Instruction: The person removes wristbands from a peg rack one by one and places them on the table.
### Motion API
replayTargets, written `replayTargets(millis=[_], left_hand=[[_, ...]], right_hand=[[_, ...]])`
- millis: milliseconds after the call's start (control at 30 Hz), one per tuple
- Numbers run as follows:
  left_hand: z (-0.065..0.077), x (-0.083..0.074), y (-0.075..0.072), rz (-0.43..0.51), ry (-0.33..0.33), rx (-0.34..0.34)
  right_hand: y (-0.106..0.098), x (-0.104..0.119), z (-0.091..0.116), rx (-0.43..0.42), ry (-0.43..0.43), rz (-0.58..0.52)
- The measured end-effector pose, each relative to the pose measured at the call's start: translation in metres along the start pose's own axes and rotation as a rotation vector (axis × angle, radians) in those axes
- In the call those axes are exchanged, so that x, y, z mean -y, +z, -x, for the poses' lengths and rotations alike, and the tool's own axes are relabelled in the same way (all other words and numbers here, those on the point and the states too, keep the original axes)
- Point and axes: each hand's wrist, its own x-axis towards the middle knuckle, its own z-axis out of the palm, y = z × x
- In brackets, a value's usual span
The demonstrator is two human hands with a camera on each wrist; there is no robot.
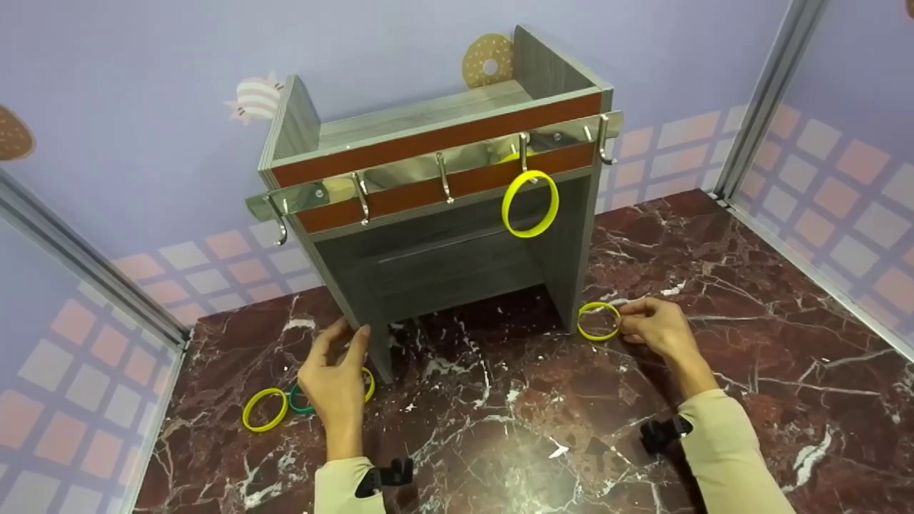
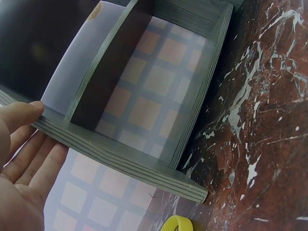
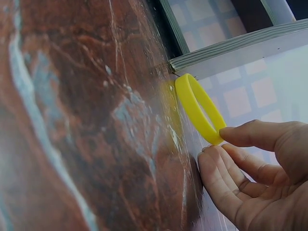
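My left hand [image 1: 335, 385] grips the left side panel [image 2: 130, 163] of a grey wooden shelf [image 1: 571, 257], thumb on one face and fingers on the other. By the foot of the right side panel, my right hand [image 1: 660, 328] pinches a thin yellow wristband [image 3: 190, 103] between thumb and fingers, just above the tabletop. Another yellow wristband [image 1: 506, 207] hangs from a hook on the metal hook rail [image 1: 403, 175] across the shelf's front. Near my left hand lie a yellow wristband [image 1: 246, 414], a partly hidden green one [image 1: 293, 401] and another yellow one [image 1: 370, 385].
The shelf stands on a dark red marbled tabletop [image 1: 500, 442], near the patterned back wall [image 1: 400, 43]. Several metal hooks stick out from its front. Side walls with metal corner posts [image 1: 760, 100] close in the left and right.
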Motion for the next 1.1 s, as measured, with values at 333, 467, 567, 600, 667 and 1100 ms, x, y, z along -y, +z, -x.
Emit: replayTargets(millis=[333, 467, 567, 600, 667, 1100], left_hand=[[0.0, -0.0005, 0.0, 0.001, -0.015, 0.001], [0.0001, -0.0012, 0.003, 0.021, -0.02, -0.003], [0.0003, -0.0015, 0.003, 0.02, -0.007, -0.006], [0.0003, -0.0014, 0.0027, 0.02, -0.004, -0.006], [-0.0001, -0.0011, 0.0028, 0.018, -0.002, -0.005], [0.0002, -0.0019, 0.0041, 0.016, 0.0, -0.005]], right_hand=[[0.001, 0.0019, 0.0, -0.013, 0.006, 0.014], [-0.0017, 0.0009, 0.0011, -0.008, 0.005, 0.0], [-0.0017, -0.0001, 0.0012, -0.005, 0.004, -0.006], [-0.0014, -0.0003, 0.0013, -0.003, 0.003, -0.007], [-0.0016, -0.0009, 0.0012, -0.004, 0.004, -0.01], [-0.0032, 0.0001, 0.0008, 0.003, 0.014, 0.011]])
